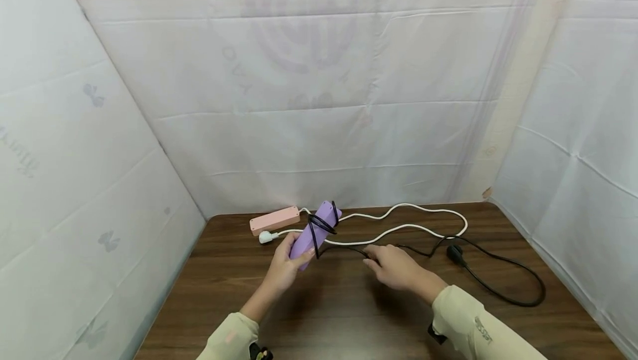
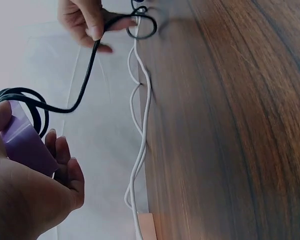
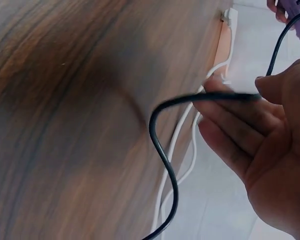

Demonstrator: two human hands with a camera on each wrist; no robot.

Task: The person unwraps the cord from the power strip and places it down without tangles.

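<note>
My left hand (image 1: 283,265) grips the lower end of a purple power strip (image 1: 302,242), tilted above the table. A black cord (image 2: 84,82) is wound in several loops around the strip's upper part. From there the cord runs across to my right hand (image 1: 396,267), which pinches it between thumb and fingers. In the right wrist view the black cord (image 3: 165,159) leaves the fingers in a loose bend, and the strip's sockets show at the top right. Beyond my right hand the cord trails to a black plug (image 1: 454,255) lying on the table.
A pink power strip (image 1: 275,220) lies at the table's back edge. Its white cord (image 1: 384,215) loops along the back to the right and returns to a white plug (image 1: 266,236) beside it. White sheeting (image 1: 319,144) surrounds the brown wooden table (image 1: 329,321).
</note>
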